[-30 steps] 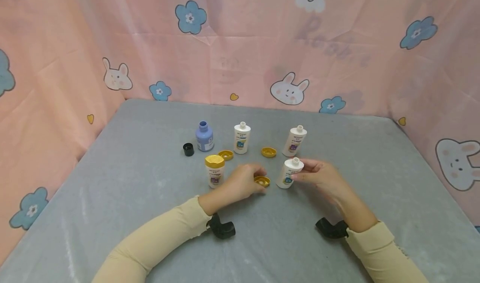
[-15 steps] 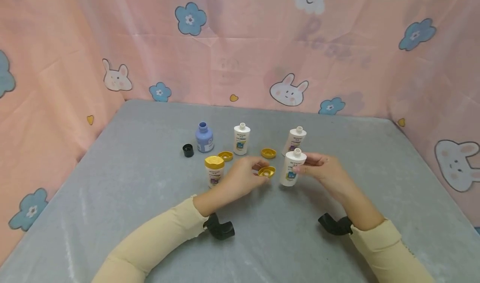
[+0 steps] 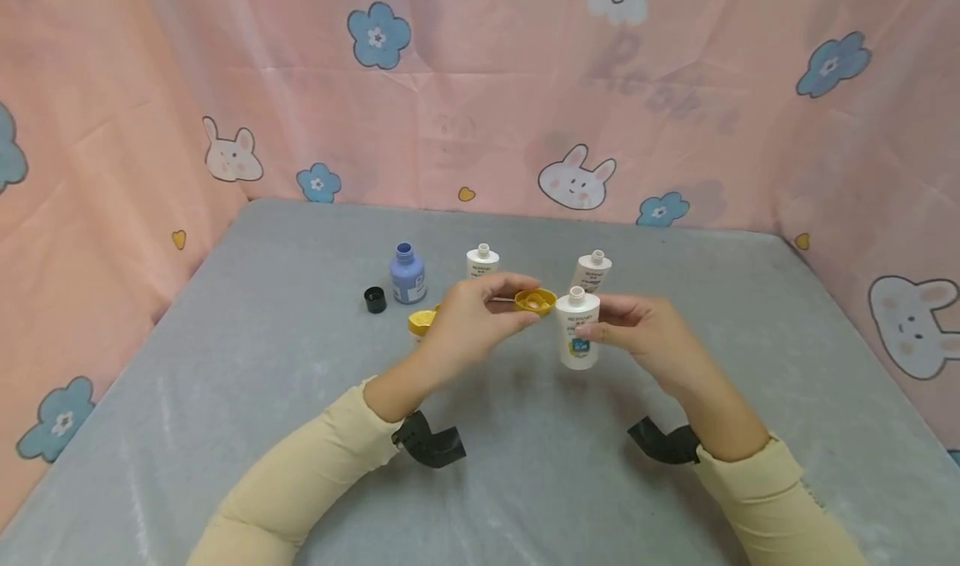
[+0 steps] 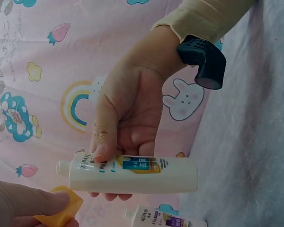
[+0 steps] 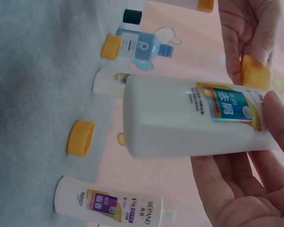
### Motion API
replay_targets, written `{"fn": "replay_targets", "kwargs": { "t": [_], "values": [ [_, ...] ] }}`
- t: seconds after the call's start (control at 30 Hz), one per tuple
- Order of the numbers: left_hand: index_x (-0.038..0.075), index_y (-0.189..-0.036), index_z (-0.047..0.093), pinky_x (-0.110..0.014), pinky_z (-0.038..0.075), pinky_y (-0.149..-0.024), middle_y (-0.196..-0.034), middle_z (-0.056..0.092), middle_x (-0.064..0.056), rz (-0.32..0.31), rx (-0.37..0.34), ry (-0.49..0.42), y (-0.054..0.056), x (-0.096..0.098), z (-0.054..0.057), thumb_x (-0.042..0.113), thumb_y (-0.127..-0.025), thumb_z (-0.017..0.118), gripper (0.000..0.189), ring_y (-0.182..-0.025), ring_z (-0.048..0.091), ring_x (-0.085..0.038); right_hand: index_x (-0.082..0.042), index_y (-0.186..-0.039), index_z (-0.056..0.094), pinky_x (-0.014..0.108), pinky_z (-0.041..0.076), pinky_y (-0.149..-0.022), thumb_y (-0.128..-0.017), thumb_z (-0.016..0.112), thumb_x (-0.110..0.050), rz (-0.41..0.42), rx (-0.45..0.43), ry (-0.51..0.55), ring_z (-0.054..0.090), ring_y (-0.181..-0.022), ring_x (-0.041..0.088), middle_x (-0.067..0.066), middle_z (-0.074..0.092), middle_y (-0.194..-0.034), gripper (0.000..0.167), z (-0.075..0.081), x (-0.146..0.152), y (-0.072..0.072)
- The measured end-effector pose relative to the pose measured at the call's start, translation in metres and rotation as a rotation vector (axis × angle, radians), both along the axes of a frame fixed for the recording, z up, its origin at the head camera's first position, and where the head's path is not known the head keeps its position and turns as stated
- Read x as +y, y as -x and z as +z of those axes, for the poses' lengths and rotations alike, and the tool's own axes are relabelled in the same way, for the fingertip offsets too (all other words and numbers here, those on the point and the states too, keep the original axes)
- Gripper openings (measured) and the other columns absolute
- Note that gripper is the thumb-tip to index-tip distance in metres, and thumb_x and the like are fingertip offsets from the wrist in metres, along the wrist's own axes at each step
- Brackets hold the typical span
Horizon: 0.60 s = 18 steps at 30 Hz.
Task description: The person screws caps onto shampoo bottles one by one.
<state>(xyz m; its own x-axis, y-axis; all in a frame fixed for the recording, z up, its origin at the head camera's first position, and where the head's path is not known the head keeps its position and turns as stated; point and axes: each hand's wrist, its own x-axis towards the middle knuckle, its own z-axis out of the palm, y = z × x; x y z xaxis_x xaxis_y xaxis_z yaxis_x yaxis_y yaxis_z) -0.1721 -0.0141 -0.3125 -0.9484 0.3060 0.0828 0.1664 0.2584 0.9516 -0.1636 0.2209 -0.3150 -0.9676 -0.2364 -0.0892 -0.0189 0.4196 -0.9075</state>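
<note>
In the head view my left hand (image 3: 468, 324) pinches a gold cap (image 3: 536, 302) between thumb and fingers, its hollow inner side facing up. Close to the cap's right side is an uncapped white shampoo bottle (image 3: 579, 341), upright with a bare neck. My right hand (image 3: 648, 333) grips this bottle from the right, thumb across the front label. It is raised off the table, its whole base showing in the right wrist view. From the left wrist, the cap (image 4: 61, 208) appears just beside the bottle's neck (image 4: 63, 168).
Behind the hands stand a blue bottle (image 3: 408, 278), a black cap (image 3: 375, 299) and two uncapped white bottles, one left (image 3: 482, 259), one right (image 3: 592, 272). A gold-topped bottle (image 3: 421, 323) is partly behind my left hand. Another gold cap (image 5: 80, 138) lies on the grey cloth.
My left hand has picked the gold cap up from the table and raised it beside the bottle's neck. My right hand has lifted the white bottle and brought it upright.
</note>
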Motion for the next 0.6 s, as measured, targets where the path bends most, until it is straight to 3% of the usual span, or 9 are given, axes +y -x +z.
{"fn": "replay_targets", "kwargs": {
  "t": [0.23,0.37,0.5,0.6],
  "values": [
    [0.008,-0.121,0.07,-0.026,0.057,-0.094,-0.125,0.07,-0.006,-0.033,0.038,0.059,0.0022,-0.0003,-0.0018,0.004,-0.088,0.074,0.034,-0.112,0.068,-0.02,0.002,-0.138,0.056,0.051,0.048,-0.106,-0.095,0.068,-0.018,0.058,0.026,-0.049,0.062,-0.108,0.001,0.022,0.061,-0.136,0.049,-0.0045,0.0007,-0.0029],
    [0.009,-0.127,0.066,-0.029,0.055,-0.098,-0.13,0.067,-0.006,-0.062,0.016,0.112,0.0027,-0.0011,-0.0026,0.005,-0.092,0.07,0.035,-0.118,0.065,-0.021,0.003,-0.138,0.055,0.043,0.053,-0.1,-0.096,0.066,-0.016,0.097,0.061,-0.09,0.064,-0.113,0.011,0.022,0.061,-0.135,0.047,-0.0076,0.0011,-0.0021],
    [0.009,-0.13,0.062,-0.03,0.056,-0.097,-0.13,0.067,-0.007,-0.056,-0.045,0.097,0.0033,-0.0021,-0.0032,0.006,-0.091,0.07,0.039,-0.12,0.064,-0.022,0.001,-0.135,0.06,0.046,0.054,-0.099,-0.095,0.069,-0.02,0.053,0.092,-0.112,0.065,-0.115,0.022,0.02,0.065,-0.131,0.046,-0.0083,0.0006,-0.0021],
    [0.008,-0.125,0.059,-0.03,0.058,-0.094,-0.126,0.069,-0.008,-0.033,-0.089,0.062,0.0043,-0.0027,-0.0031,0.006,-0.089,0.073,0.038,-0.118,0.065,-0.022,-0.001,-0.131,0.064,0.05,0.053,-0.098,-0.092,0.072,-0.023,0.005,0.099,-0.119,0.065,-0.115,0.023,0.018,0.067,-0.128,0.045,-0.0082,0.0001,-0.0026]
  ]
}}
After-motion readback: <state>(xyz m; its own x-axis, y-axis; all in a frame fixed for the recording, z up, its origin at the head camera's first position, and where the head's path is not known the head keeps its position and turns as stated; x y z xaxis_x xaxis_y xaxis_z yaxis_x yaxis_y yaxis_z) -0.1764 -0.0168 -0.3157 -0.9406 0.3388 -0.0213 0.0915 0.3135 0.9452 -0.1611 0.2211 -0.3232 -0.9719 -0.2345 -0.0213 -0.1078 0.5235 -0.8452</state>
